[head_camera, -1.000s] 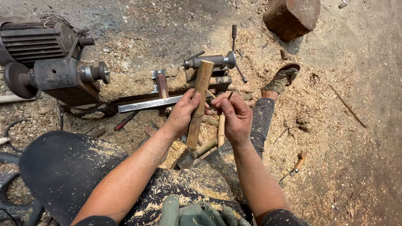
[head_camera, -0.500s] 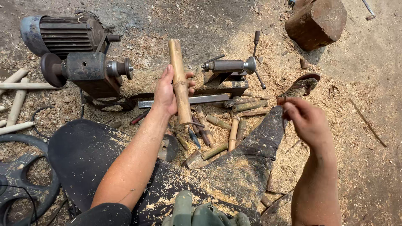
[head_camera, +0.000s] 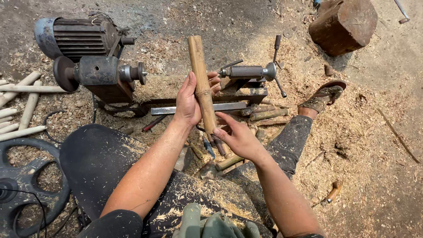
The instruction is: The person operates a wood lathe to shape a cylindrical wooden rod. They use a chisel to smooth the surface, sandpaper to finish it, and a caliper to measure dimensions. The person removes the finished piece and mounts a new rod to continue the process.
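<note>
Standing near-upright, wooden stick (head_camera: 202, 83), left hand (head_camera: 190, 101)

I sit on bare grey-brown dirt ground (head_camera: 387, 194) strewn with pale sawdust and wood shavings (head_camera: 352, 132), in bright daylight with short, soft shadows; ahead of me stands a small rusty metal lathe (head_camera: 176, 94) fixed low on the earth, its ribbed grey electric motor (head_camera: 77, 35) at the upper left; a heavy reddish-brown block of wood (head_camera: 343, 24) rests at the upper right; pale round turned wooden sticks (head_camera: 22, 110) lie in a loose row along the left edge; a black spoked metal wheel (head_camera: 26, 185) lies flat at the lower left; no walls or windows show.
</note>
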